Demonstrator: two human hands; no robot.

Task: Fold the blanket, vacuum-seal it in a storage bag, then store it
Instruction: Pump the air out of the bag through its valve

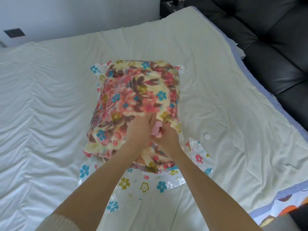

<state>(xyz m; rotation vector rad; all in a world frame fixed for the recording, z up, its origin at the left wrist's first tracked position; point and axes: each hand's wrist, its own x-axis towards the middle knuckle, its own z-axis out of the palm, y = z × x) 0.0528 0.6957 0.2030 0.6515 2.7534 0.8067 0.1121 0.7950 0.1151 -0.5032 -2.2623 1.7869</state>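
One view only, from a camera worn on the person's head, looking forward and steeply down onto a bed (50, 97). Both forearms enter from the bottom edge and run up to the middle of the frame. There the left hand (140, 130) and right hand (166, 140) meet at a pink object (156, 130) on the storage bag (145, 185), which has the blanket (138, 90) inside. The camera sits close above the bag, which fills the centre. The wide lens bows the bed's edges and takes in a pale wall (66, 14) at top left and a black padded surface (266, 39) at top right.
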